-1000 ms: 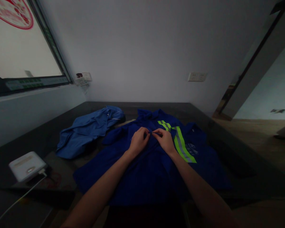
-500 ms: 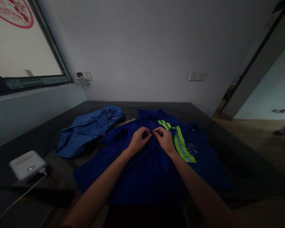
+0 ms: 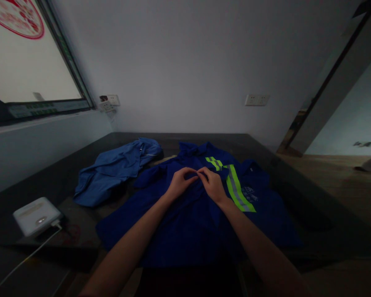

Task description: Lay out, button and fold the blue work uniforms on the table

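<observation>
A dark blue work jacket (image 3: 179, 235) lies spread out before me, its collar toward the wall. A yellow-green and grey reflective strip (image 3: 236, 189) shows on its right side. Over the middle of the front, my left hand (image 3: 179, 185) is closed in a pinch, thumb against fingers. My right hand (image 3: 213, 185) pinches from the other side, and the fingertips of both hands meet at the jacket's front. The small bit of cloth between them is mostly hidden. Whether a button is there I cannot make out.
A lighter blue garment (image 3: 111, 171) lies crumpled at the left on the dark table (image 3: 228, 139). Nearer, a white box (image 3: 37, 215) with a white cable (image 3: 27, 258) stands by the edge. More dark blue cloth (image 3: 273, 218) with a printed mark lies right. Wall sockets (image 3: 257, 100) are behind.
My fingertips have drawn closer together and now touch. My right hand has shifted slightly left and down; the garments lie as before.
</observation>
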Action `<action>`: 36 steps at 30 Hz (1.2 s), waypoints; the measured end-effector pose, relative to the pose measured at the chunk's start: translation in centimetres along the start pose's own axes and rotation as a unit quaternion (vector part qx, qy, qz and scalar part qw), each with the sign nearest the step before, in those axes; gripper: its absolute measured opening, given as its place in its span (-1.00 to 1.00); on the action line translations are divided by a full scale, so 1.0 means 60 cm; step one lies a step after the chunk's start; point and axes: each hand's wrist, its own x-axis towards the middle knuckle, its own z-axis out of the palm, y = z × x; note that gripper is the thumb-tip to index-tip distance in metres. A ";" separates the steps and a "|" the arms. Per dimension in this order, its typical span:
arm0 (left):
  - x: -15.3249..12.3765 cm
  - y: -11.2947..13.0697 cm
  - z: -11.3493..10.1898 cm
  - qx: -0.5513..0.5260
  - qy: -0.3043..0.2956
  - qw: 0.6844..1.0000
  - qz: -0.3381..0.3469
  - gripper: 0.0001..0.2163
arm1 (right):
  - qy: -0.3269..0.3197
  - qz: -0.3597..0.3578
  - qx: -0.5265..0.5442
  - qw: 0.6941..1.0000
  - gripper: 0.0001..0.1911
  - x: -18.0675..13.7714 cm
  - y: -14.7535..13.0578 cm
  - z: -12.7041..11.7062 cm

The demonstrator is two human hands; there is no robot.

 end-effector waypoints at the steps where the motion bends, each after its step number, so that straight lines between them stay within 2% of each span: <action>1: -0.001 0.001 0.000 0.004 0.003 1.000 0.001 -0.86 | 0.000 -0.002 -0.003 1.000 -0.79 0.000 0.000 0.000; 9: -0.002 0.007 -0.003 0.015 0.017 1.000 -0.002 -0.88 | 0.003 -0.003 0.017 1.000 -0.79 0.000 -0.004 0.000; 14: -0.003 -0.002 0.001 0.032 0.016 0.999 0.036 -0.80 | -0.008 0.017 0.048 0.999 -0.82 0.002 0.000 0.003; 16: -0.004 -0.007 0.002 0.039 -0.006 0.999 0.037 -0.72 | -0.017 0.035 0.049 0.998 -0.84 0.003 0.008 0.007; 19: -0.002 -0.013 -0.004 0.025 -0.071 0.997 0.016 -0.60 | -0.032 0.058 0.028 0.997 -0.87 0.006 0.023 0.010; 22: 0.005 -0.017 -0.018 -0.007 -0.104 0.995 -0.001 -0.58 | -0.062 0.064 -0.002 0.996 -0.90 0.009 0.037 0.009; 24: 0.011 -0.019 -0.032 -0.020 -0.077 0.997 -0.005 -0.63 | -0.074 0.065 -0.034 0.995 -0.90 0.010 0.045 0.006; 28: 0.020 -0.022 -0.065 0.017 0.032 0.999 -0.009 -0.72 | -0.058 0.081 -0.099 0.990 -0.90 0.010 0.053 0.000; 30: 0.021 -0.026 -0.079 0.048 0.040 0.998 -0.006 -0.75 | -0.044 0.090 -0.112 0.989 -0.89 0.010 0.057 -0.004; 34: 0.012 -0.042 -0.086 0.131 -0.051 0.990 -0.004 -0.81 | 0.001 0.083 -0.126 0.989 -0.77 0.014 0.065 -0.020; 36: 0.004 -0.054 -0.081 0.162 -0.079 0.984 -0.011 -0.83 | 0.036 0.090 -0.145 0.985 -0.73 0.018 0.068 -0.034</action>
